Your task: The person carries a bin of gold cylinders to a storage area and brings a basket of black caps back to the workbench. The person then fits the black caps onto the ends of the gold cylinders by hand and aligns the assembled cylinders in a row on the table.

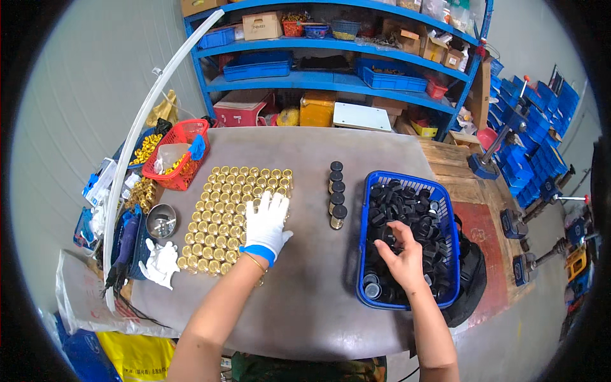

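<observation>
My left hand (266, 224), in a white glove with a blue cuff, rests over the right side of a block of small gold-coloured metal cylinders (219, 223). Its fingers are stretched out and hold nothing visible; the palm hides some cylinders. My bare right hand (404, 256) reaches into a blue plastic basket (367, 191) full of black caps (407, 200). Thumb and fingers curl round one black cap (384, 235), partly hidden by them. Between my hands, a short row of black-topped cylinders (337, 212) stands upright on the table; the front one shows a gold-coloured body.
A red basket (181, 172) with yellow metal parts stands at the table's left. Near it are a steel bowl (161, 221) and a white glove (160, 262). Toggle clamps (487, 165) line the wooden right side. Blue shelves (331, 79) rise behind.
</observation>
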